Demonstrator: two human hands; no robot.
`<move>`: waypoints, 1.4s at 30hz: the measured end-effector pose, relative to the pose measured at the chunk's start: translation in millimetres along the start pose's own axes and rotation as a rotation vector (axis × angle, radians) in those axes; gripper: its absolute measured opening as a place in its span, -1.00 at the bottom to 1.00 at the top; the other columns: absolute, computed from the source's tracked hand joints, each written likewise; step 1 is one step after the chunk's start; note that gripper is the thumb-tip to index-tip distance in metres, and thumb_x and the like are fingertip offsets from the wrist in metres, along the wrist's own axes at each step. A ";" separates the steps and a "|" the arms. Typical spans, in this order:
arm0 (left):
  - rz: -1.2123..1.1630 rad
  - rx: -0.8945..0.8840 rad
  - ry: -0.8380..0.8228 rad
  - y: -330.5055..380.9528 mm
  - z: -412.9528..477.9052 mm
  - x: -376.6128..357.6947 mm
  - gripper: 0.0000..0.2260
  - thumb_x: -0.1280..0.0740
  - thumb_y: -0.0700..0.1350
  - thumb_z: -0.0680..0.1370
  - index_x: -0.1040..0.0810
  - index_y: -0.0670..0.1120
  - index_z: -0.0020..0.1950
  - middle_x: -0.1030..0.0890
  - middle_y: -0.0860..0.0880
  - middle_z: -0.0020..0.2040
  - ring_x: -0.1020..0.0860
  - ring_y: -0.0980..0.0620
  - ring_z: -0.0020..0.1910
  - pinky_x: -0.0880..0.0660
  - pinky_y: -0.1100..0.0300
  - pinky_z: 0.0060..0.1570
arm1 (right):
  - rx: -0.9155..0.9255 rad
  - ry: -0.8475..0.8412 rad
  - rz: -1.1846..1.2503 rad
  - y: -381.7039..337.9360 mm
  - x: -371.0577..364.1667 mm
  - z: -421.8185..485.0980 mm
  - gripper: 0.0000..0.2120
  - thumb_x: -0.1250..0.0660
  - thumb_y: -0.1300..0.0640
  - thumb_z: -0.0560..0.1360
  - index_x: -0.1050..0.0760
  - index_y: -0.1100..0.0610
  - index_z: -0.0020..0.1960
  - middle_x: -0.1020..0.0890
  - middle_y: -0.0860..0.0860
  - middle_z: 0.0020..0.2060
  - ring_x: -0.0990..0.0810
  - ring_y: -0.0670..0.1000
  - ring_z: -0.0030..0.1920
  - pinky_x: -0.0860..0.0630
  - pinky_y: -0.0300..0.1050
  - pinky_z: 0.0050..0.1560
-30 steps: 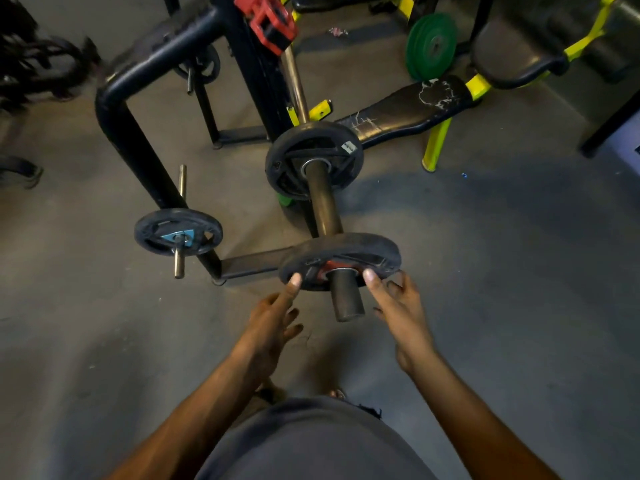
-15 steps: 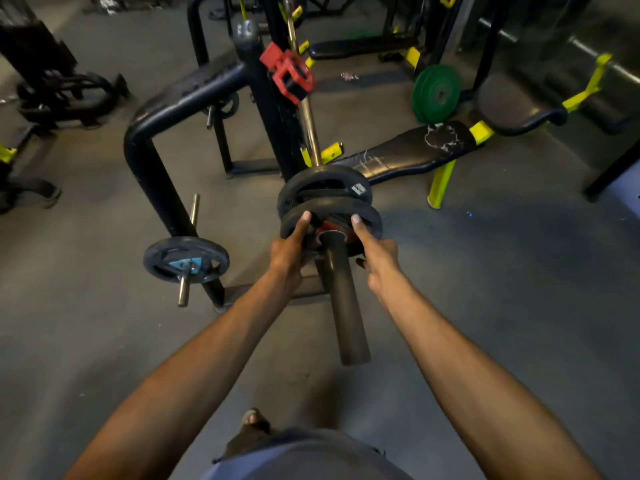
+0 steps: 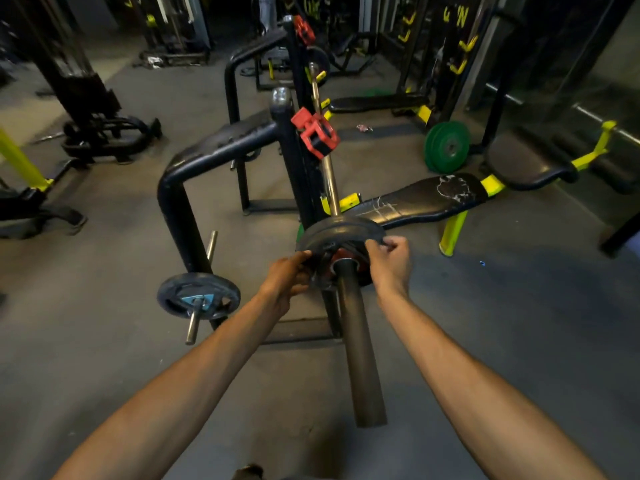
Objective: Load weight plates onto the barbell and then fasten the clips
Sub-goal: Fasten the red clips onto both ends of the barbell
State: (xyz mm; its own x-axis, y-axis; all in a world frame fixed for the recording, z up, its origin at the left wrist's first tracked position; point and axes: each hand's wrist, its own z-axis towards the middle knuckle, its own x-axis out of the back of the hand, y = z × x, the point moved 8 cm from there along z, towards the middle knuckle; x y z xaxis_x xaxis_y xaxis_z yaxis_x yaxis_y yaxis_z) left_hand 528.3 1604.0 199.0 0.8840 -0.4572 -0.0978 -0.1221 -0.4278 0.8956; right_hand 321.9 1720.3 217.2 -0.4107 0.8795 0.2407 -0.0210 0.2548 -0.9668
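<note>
With both hands gripping opposite rims, left hand [image 3: 289, 273] and right hand [image 3: 389, 261] hold the plate [image 3: 341, 232] square on the bar [image 3: 358, 341].

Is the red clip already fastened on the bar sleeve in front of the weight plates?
No. The red clip hangs on the rack upright, and the bar sleeve is bare in front of the weight plates.

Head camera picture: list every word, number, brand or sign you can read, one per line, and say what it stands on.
No text here can be read with certainty.
Yellow lettering on the dark wall: too blurred to read.
Blue triangular label on the stored plate: no legible print.
Red centre of the weight plate, held by the left hand and right hand: mostly hidden, unreadable.
Red clip: no marking visible.
</note>
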 end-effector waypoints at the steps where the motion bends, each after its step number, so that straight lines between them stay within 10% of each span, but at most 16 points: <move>1: 0.048 -0.066 0.009 13.2 -0.3 7.3 -0.71 -0.32 -0.04 0.61 -0.56 -0.20 0.23 -0.62 -0.17 0.08 -0.59 -0.04 -0.06 -0.50 0.12 -0.15 | 0.092 -0.040 -0.024 -22.8 -5.8 -3.3 -0.67 -0.45 0.00 0.45 -0.52 0.06 0.16 -0.67 0.00 -0.05 -0.65 0.03 -0.03 -0.45 -0.16 -0.14; 10: 0.410 -0.422 0.005 178.2 31.7 27.1 -0.78 -0.37 -0.03 0.57 -0.56 -0.10 0.16 -0.62 -0.05 0.03 -0.60 -0.03 0.06 -0.54 0.02 0.07 | 0.356 -0.282 -0.072 -190.7 -95.7 43.1 -0.73 -0.44 -0.03 0.47 -0.50 0.06 0.09 -0.61 -0.06 -0.13 -0.57 -0.05 -0.13 -0.49 -0.08 -0.13; 17: 0.383 -0.441 -0.080 236.3 81.2 -3.5 -0.74 -0.39 -0.07 0.56 -0.50 -0.07 0.21 -0.61 -0.09 0.05 -0.60 -0.06 0.07 -0.55 -0.07 0.13 | 0.294 -0.210 -0.307 -217.1 -141.8 146.1 -0.60 -0.32 0.13 0.54 -0.52 0.14 0.36 -0.60 0.19 0.30 -0.57 0.18 0.28 -0.48 0.03 0.29; 24: 0.291 -0.347 -0.212 224.5 123.5 -20.8 -0.64 -0.39 -0.03 0.57 -0.37 -0.08 0.30 -0.59 -0.02 0.06 -0.60 0.03 0.08 -0.54 -0.08 0.22 | 0.195 -0.409 -0.261 -205.7 -175.8 155.5 -0.64 -0.22 0.26 0.61 -0.55 -0.01 0.32 -0.67 0.09 0.09 -0.63 0.09 -0.02 -0.55 0.02 -0.11; 28: 0.212 -0.348 -0.220 225.2 133.8 -25.0 -0.66 -0.39 -0.03 0.57 -0.34 -0.05 0.25 -0.57 -0.10 0.18 -0.60 -0.01 0.15 -0.57 -0.08 0.21 | 0.248 -0.285 -0.242 -201.3 -177.4 172.0 -0.80 -0.35 0.28 0.56 -0.60 0.03 -0.15 -0.70 0.06 -0.16 -0.65 0.06 -0.16 -0.64 0.10 -0.03; 42: 0.094 -0.635 -0.208 222.4 67.1 -56.0 -0.45 -0.47 -0.05 0.52 -0.34 0.04 0.47 -0.69 -0.07 -0.01 -0.70 0.05 0.00 -0.67 0.10 -0.08 | 0.790 0.078 -0.209 -226.5 -41.5 68.3 -0.90 -0.44 0.18 0.51 -0.63 0.04 0.01 -0.55 -0.03 -0.07 -0.59 -0.07 -0.09 -0.54 -0.11 -0.02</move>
State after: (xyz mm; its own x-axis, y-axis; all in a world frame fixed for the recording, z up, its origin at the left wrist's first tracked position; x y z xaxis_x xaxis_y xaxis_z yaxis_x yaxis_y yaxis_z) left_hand 421.4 1482.1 374.5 0.7697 -0.6377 -0.0317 0.1512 0.1337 0.9794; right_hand 281.5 1598.7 420.3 -0.2631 0.8779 0.4000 -0.7380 0.0840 -0.6696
